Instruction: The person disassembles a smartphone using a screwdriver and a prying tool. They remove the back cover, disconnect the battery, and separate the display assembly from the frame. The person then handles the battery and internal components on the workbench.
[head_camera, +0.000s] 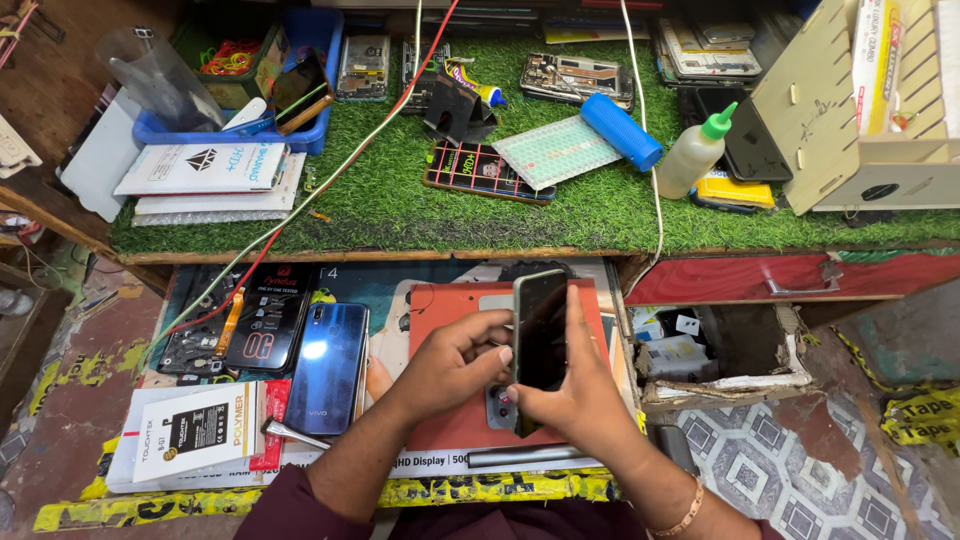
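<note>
Cluttered bench (400, 215) under fuzzy green turf; below that turf, both grips closed on glossy black slab phone (540, 330), left hand (455, 360), right hand (575, 395), above smooth orange mat (440, 310).

A raised shelf covered in green artificial turf (400, 215) runs across the view from ten to two o'clock, edged in worn wood. Below it, the lower tabletop (90, 400) at eight o'clock is scuffed reddish-brown, trimmed with yellow tape (450, 492) along its near edge. At three o'clock a red drawer front (740, 278) with a metal handle sits above an open compartment. Patterned grey floor tiles (790, 460) show at four o'clock. Light is even and bright.
</note>
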